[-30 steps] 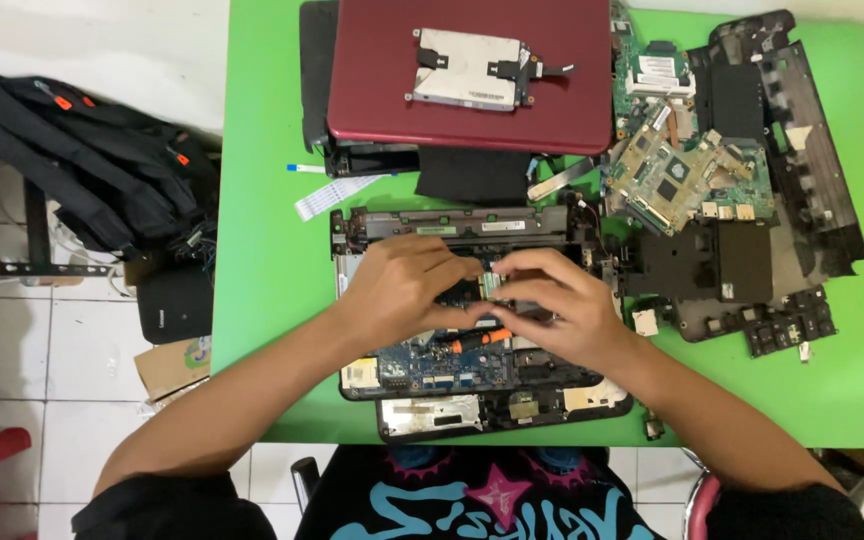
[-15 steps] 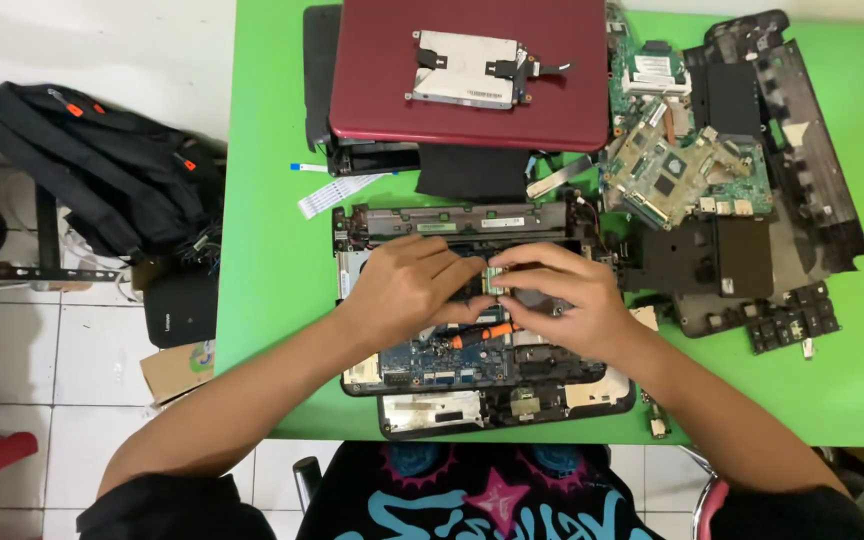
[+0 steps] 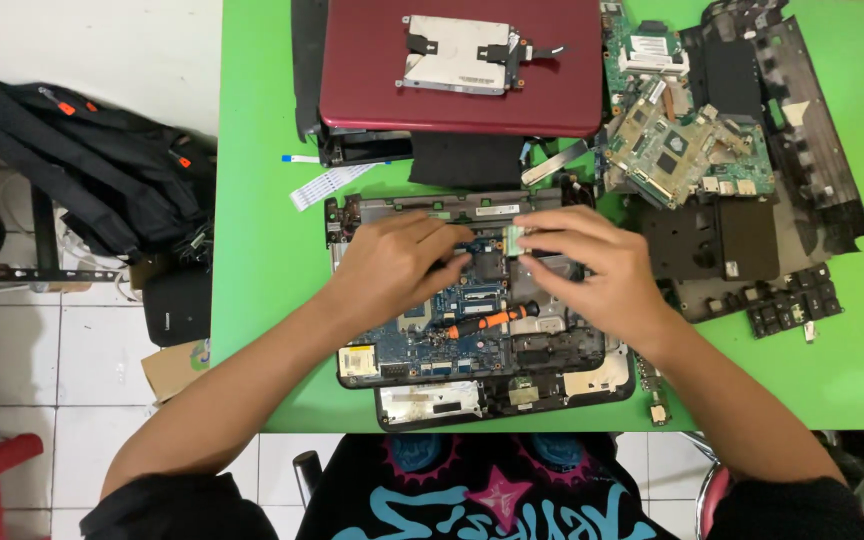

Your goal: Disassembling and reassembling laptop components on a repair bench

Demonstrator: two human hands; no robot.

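An opened laptop base (image 3: 472, 350) with its blue circuit board exposed lies at the front middle of the green table (image 3: 262, 330). My left hand (image 3: 392, 268) rests on the board's left half, fingers curled down onto it. My right hand (image 3: 592, 268) is over the right half and pinches a small green card (image 3: 520, 238) between thumb and fingers. A screwdriver with an orange handle (image 3: 487, 321) lies on the board between my two hands.
A dark red laptop lid (image 3: 452, 95) with a silver drive bracket (image 3: 460, 55) on it lies at the back. Loose green circuit boards (image 3: 677, 145) and black plastic casings (image 3: 752, 230) cover the right side. A white ribbon cable (image 3: 324, 184) lies left. A black backpack (image 3: 92, 170) sits on the floor.
My hands have drawn slightly apart. The right hand has lifted toward the back right with the small green card, uncovering the screwdriver on the board.
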